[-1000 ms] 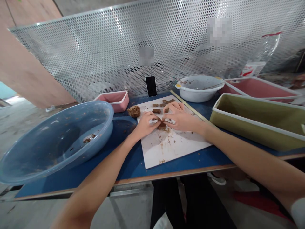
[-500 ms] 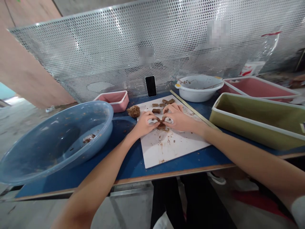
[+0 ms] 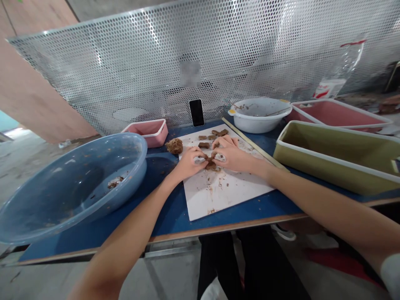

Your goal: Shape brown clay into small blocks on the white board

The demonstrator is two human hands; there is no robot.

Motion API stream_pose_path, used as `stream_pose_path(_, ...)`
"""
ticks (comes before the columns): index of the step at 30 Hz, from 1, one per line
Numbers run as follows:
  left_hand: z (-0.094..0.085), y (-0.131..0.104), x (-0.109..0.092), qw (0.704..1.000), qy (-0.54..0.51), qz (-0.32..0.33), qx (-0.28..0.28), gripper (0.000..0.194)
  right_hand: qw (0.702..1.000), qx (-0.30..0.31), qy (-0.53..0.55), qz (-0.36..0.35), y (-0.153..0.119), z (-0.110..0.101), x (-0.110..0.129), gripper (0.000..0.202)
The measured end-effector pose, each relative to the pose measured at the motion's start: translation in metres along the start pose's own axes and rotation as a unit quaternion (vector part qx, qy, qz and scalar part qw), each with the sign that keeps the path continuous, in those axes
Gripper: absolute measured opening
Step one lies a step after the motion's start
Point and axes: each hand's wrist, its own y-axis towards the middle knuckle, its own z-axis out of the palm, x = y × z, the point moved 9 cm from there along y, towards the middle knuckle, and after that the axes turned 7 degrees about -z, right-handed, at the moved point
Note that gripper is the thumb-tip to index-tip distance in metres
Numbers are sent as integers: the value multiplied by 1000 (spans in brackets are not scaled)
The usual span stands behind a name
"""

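Note:
Over a white board [image 3: 203, 200], my left hand [image 3: 190, 162] and my right hand [image 3: 229, 154] meet at a brown clay piece [image 3: 211, 163]. Thumb and fingers of each hand are closed on it from either side, and the fingertips partly cover it. Just beyond them lies a small brown clay block [image 3: 204, 145]. Several more clay pieces [image 3: 220, 133] rest near the board's far edge. A rough brown lump [image 3: 174, 146] sits at the board's left corner. Crumbs and brown smears are scattered on the board below my hands.
To the left stands a large blue basin [image 3: 134, 162], with a small pink tub [image 3: 159, 135] behind it. A phone [image 3: 196, 112] leans on the perforated metal screen. A wooden stick [image 3: 253, 143], a white basin [image 3: 261, 123], a green trough [image 3: 328, 162] and a pink tray [image 3: 343, 118] occupy the right.
The whole view has shifted slightly. Both hands keep their grip on the clay piece at the same spot on the board, with only small finger movement.

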Motion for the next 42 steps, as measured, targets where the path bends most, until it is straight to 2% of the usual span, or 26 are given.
stream_pose_path(18, -2, 1, -3, 1000, -19, -2, 3, 16, 1000, 17, -7, 3, 1, -1, 3, 16)
stream_pose_path(25, -2, 1, -9, 1000, 2, 9, -2, 11, 1000, 12, -13, -11, 1, 3, 1, 17)
stream_pose_path(34, -1, 2, -4, 1000, 20, -2, -2, 9, 1000, 17, -10, -4, 2, 3, 2, 17)
stream_pose_path(42, -1, 2, -6, 1000, 27, 8, -3, 9, 1000, 21, 1, 3, 0, -6, 6, 26)
